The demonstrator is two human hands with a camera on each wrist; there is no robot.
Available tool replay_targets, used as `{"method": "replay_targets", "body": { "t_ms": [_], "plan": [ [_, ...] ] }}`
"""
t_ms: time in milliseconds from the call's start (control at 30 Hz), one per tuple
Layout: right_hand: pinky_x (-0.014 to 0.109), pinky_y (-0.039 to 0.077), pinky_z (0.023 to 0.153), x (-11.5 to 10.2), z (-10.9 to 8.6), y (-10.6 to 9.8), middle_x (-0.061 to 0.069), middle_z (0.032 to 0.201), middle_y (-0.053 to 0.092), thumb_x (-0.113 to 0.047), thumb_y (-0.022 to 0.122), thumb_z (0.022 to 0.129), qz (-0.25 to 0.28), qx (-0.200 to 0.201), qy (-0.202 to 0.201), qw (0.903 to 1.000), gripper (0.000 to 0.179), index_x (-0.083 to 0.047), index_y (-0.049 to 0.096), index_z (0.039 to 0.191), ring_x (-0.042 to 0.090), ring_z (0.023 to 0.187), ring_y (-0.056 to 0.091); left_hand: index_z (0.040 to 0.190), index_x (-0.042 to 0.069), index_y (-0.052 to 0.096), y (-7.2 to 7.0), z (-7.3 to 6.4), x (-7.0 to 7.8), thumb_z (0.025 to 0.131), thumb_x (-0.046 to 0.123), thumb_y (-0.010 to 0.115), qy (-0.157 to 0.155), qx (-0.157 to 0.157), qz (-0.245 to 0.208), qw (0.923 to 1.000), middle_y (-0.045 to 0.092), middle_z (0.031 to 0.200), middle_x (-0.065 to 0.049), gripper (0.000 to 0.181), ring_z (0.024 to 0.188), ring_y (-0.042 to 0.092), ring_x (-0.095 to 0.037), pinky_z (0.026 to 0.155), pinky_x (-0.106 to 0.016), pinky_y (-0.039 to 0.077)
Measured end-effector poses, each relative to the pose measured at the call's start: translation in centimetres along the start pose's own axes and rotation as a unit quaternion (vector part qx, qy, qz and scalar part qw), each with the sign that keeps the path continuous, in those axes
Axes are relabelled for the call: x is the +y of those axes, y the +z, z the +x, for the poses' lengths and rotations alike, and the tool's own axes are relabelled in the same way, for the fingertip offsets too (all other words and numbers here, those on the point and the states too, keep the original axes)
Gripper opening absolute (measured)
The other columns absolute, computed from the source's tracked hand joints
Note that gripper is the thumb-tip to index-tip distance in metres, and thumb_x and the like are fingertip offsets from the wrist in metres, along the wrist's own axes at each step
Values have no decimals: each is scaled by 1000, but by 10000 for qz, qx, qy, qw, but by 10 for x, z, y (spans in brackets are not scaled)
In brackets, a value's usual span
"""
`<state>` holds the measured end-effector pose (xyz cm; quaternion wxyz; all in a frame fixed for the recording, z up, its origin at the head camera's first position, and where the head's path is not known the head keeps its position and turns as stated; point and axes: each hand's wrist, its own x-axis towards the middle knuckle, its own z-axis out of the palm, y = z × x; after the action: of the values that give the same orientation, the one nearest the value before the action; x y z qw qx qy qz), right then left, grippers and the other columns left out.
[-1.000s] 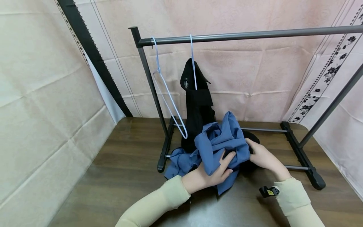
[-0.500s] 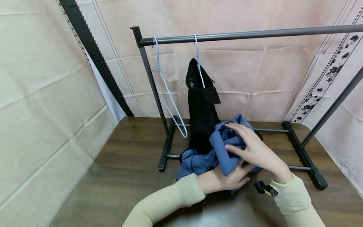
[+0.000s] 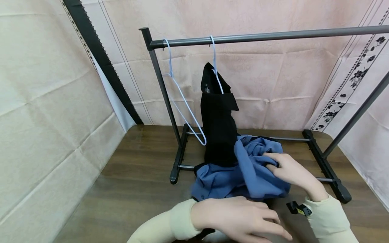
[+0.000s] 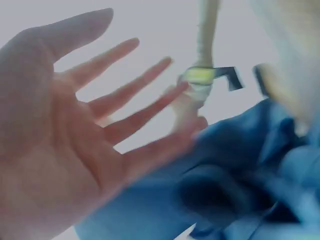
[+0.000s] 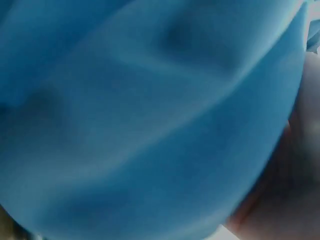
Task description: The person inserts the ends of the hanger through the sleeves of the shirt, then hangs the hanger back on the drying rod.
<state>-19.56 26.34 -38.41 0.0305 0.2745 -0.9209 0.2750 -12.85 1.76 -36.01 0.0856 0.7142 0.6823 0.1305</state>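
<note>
Gripping blue cloth point(image 3: 258, 179); right fingers point(image 3: 276, 157) curled

1. Readable text: none in any view.
2. Pale mark, maybe a label point(image 3: 207, 89), inside the neck of the black garment point(image 3: 219, 131), beyond both the left hand point(image 3: 240, 216) and the right hand point(image 3: 287, 168); too small and dark to read.
3. Yellow patch point(image 3: 300, 211) on the black device point(image 3: 292, 207) at the right hand's wrist; no characters legible, left wrist view too blurred.
</note>
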Motion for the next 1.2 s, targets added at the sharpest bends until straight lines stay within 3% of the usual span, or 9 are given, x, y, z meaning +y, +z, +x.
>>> {"method": "replay_targets", "body": {
  "t_ms": [100,200,300,467,633,767,867,900,1200],
  "plan": [
    [27,45,70,9,-11,-6,-6,100,67,-1,64,93,-4,110,-16,9999,27,-18,70,114,6,81,54,136,13,63,-16,-12,9,102,20,61,524,1553,55,9865,64,124,6,35,107,51,3,90,-7,39],
    [26,45,72,16,-19,-8,-11,96,64,3,66,89,38,184,-237,9995,32,-24,68,107,4,83,55,125,10,69,-29,-15,4,98,13,64,434,3164,615,9456,66,119,1,28,111,55,-2,95,-10,40],
    [25,46,71,18,-25,-7,-13,98,64,6,67,86,142,260,-339,9990,39,-27,68,106,3,85,55,124,7,69,-36,-13,-10,97,3,60,-158,3910,1334,9105,62,123,-5,29,119,55,-11,102,-15,39],
    [25,44,69,17,-28,-2,-13,95,63,7,67,87,428,211,-311,9984,39,-30,65,99,7,83,55,122,7,68,-30,-10,-22,92,-1,57,-1186,4125,2404,8707,60,125,-10,33,126,54,-22,107,-23,39],
    [24,46,73,20,-31,-5,-10,98,64,6,68,86,431,387,52,9983,36,-27,66,101,8,87,57,122,13,68,-17,-12,-14,95,15,61,-2203,4086,2911,8365,60,127,-9,28,129,51,-30,109,-59,36],
    [24,46,75,28,-35,-10,-6,99,62,2,71,86,220,252,407,9986,34,-24,68,108,7,90,56,126,14,65,-8,-22,-24,102,24,55,-3167,3803,2576,8299,57,131,-11,28,133,44,-37,94,-66,46],
    [26,45,72,35,-39,-12,-5,98,60,1,72,84,233,-68,525,9983,36,-21,67,112,6,89,54,127,12,64,0,-35,-40,104,25,53,-3620,3628,2262,8283,55,133,-15,28,135,40,-42,82,-63,53],
    [26,45,71,37,-40,-13,-5,97,59,1,72,84,276,-173,532,9981,36,-20,66,113,6,88,54,126,11,64,1,-40,-46,104,24,54,-3706,3621,2202,8265,55,132,-16,28,135,40,-44,79,-61,54],
    [25,42,65,49,-48,-21,0,103,59,3,70,83,505,-748,575,9943,41,-15,64,120,7,85,53,115,1,66,-1,-84,-83,97,12,66,-3838,4124,2213,7961,57,120,-25,21,121,49,-50,108,-60,36]
  ]
}}
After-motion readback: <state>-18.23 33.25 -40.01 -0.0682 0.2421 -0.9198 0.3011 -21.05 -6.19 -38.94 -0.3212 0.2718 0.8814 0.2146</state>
